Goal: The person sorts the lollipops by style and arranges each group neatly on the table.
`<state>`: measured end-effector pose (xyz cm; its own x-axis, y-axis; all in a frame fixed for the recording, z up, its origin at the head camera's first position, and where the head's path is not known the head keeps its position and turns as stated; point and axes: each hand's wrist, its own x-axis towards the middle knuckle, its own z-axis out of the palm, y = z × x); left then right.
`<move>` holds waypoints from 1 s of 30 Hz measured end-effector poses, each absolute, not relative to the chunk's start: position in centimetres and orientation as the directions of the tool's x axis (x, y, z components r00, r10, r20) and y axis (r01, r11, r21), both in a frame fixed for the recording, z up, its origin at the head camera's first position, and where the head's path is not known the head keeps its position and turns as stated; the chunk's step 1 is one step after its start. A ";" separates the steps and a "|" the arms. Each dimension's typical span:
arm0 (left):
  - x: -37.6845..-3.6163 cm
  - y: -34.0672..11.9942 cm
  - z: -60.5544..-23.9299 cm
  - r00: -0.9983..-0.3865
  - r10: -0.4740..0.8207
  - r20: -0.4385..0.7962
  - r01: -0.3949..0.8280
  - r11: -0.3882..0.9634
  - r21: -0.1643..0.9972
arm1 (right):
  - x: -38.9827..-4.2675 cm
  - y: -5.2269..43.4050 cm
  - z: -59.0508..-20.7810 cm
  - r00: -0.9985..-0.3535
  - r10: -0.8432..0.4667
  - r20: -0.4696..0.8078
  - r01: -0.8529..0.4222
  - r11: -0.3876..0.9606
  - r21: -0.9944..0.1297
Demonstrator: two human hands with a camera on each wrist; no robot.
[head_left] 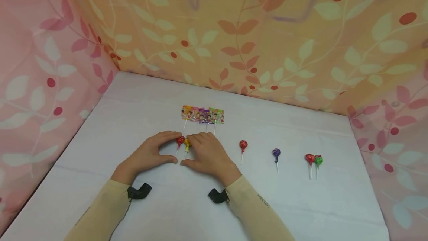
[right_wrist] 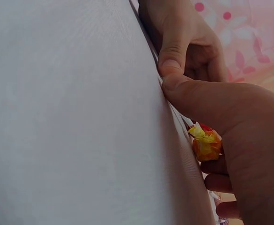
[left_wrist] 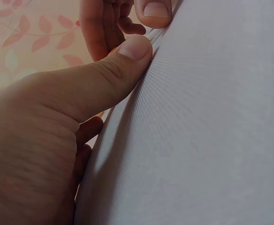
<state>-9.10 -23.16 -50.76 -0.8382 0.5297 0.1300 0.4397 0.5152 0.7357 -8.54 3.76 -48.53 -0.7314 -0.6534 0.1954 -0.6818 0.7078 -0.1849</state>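
In the head view, a red lollipop (head_left: 180,140) and a yellow lollipop (head_left: 187,145) lie side by side on the white cloth between the two hands. My left hand (head_left: 153,152) holds the red one lengthwise, fingertips at its candy head and thumb by the stick's lower end. The right hand (head_left: 208,154) does likewise with the yellow one, fingers bent over its wrapped head. The thumbs nearly meet below the sticks. In the right wrist view the yellow wrapper (right_wrist: 206,140) shows between thumb and curled fingers; the left wrist view hides both candies behind the left hand.
Beyond the hands lies a row of several flat-wrapped lollipops (head_left: 203,115). To the right are a single red lollipop (head_left: 243,145), a purple lollipop (head_left: 276,153), and a red one (head_left: 310,158) beside a green lollipop (head_left: 318,160). Patterned curtains (head_left: 234,40) border the table (head_left: 160,218).
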 end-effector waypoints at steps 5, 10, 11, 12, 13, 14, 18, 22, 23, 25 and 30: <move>-9.1 -23.1 -50.8 -0.838 0.527 0.141 0.448 0.517 0.729 | -8.5 3.9 -48.5 -0.741 -0.645 0.189 -0.672 0.711 -0.209; -9.1 -23.0 -50.7 -0.842 0.524 0.126 0.434 0.522 0.734 | -8.5 3.9 -48.5 -0.744 -0.641 0.188 -0.668 0.713 -0.212; -9.1 -23.0 -50.7 -0.843 0.524 0.124 0.433 0.523 0.734 | -8.5 4.0 -48.5 -0.744 -0.641 0.188 -0.668 0.714 -0.210; -9.1 -23.0 -50.6 -0.843 0.524 0.122 0.432 0.522 0.736 | -8.5 4.0 -48.5 -0.745 -0.640 0.188 -0.667 0.715 -0.208; -9.1 -23.0 -50.6 -0.843 0.524 0.120 0.429 0.522 0.737 | -8.5 4.0 -48.6 -0.746 -0.639 0.188 -0.666 0.716 -0.206; -9.0 -22.9 -50.6 -0.843 0.524 0.119 0.429 0.522 0.737 | -8.4 4.0 -48.6 -0.746 -0.639 0.189 -0.666 0.717 -0.205; -9.0 -22.9 -50.6 -0.845 0.522 0.118 0.428 0.527 0.734 | -8.4 4.1 -48.6 -0.743 -0.637 0.205 -0.669 0.715 -0.204; -9.0 -22.9 -50.6 -0.845 0.521 0.122 0.432 0.530 0.730 | -8.3 4.3 -48.6 -0.739 -0.635 0.226 -0.673 0.713 -0.198; -9.0 -22.9 -50.5 -0.845 0.521 0.124 0.433 0.529 0.730 | -8.3 4.3 -48.6 -0.738 -0.633 0.233 -0.674 0.712 -0.199; -9.0 -22.9 -50.5 -0.844 0.522 0.127 0.436 0.527 0.729 | -8.2 4.5 -48.5 -0.736 -0.630 0.249 -0.675 0.710 -0.201; -9.1 -22.9 -50.6 -0.843 0.523 0.125 0.436 0.528 0.729 | -8.1 5.0 -48.4 -0.727 -0.627 0.281 -0.684 0.700 -0.208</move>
